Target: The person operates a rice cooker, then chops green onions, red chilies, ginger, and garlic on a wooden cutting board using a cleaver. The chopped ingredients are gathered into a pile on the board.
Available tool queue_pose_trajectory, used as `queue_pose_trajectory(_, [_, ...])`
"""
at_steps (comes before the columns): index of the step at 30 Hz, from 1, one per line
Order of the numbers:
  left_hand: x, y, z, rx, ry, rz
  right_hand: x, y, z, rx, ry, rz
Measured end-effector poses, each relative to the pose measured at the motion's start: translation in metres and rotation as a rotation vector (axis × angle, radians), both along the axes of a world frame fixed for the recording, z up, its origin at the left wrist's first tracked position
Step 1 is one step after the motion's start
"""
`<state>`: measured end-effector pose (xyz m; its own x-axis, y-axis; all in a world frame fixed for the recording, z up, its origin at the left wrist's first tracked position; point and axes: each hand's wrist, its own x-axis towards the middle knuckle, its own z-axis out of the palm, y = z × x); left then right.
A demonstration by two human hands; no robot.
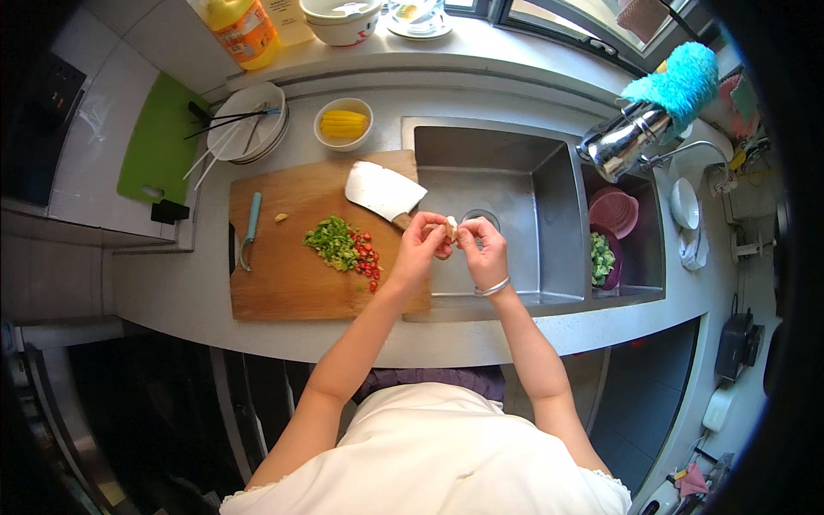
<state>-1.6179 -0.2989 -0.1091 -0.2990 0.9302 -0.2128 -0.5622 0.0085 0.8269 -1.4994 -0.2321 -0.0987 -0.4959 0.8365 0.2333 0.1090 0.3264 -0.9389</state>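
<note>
Between the fingertips of both hands is a small pale piece, apparently a garlic clove (452,226), partly hidden by the fingers. My left hand (425,241) pinches it from the left, my right hand (481,248) from the right, near the sink's left edge. Just behind my left hand lies a cleaver (384,191), its broad blade on the wooden cutting board (277,290) and its handle partly covered. Chopped green pepper (333,243) and cut red chilli (368,261) form a pile on the board. Farther left are a peeled clove (281,217) and a blue-handled peeler (253,222).
A steel double sink (502,187) adjoins the board; its small basin holds a pink basket (613,212) and a purple bowl of cut greens (603,259). Behind the board stand a bowl of corn (343,138) and stacked plates (235,145) with chopsticks. The chrome faucet (627,138) overhangs the right.
</note>
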Motion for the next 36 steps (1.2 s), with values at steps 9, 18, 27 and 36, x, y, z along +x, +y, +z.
queue_pose_trajectory(9, [0.073, 0.027, 0.025, -0.069, -0.035, 0.038, 0.069, 0.035, 0.025, 0.176, 0.012, 0.072])
queue_pose_trajectory(18, [0.126, 0.050, 0.013, -0.033, 0.069, 0.196, 0.120, 0.072, 0.027, -0.061, -0.044, 0.248])
queue_pose_trajectory(27, [0.151, 0.065, 0.018, -0.117, 0.041, 0.280, 0.125, 0.086, 0.013, -0.064, -0.041, 0.220])
queue_pose_trajectory(36, [0.136, 0.057, 0.009, -0.213, -0.139, 0.106, 0.121, 0.100, 0.013, 0.106, -0.126, 0.333])
